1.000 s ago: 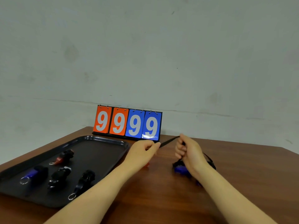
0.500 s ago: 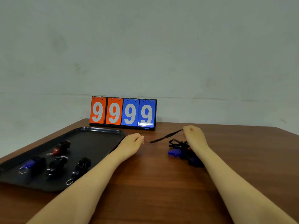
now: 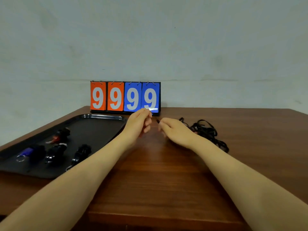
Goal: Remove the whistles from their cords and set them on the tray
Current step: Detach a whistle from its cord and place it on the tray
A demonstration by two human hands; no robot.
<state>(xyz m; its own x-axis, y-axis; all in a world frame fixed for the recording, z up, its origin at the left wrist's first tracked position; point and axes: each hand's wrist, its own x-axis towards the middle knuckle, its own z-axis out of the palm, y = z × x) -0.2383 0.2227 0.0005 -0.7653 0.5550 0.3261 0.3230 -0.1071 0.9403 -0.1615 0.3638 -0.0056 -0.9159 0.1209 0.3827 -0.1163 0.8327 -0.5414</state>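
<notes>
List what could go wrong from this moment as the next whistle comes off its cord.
1. The left hand pinches something small, seemingly a ring, above bare table, not the tray; it might drop and roll.
2. The right hand holds a cord end leading into the tangled cords; pulling may tighten knots or drag the pile.
</notes>
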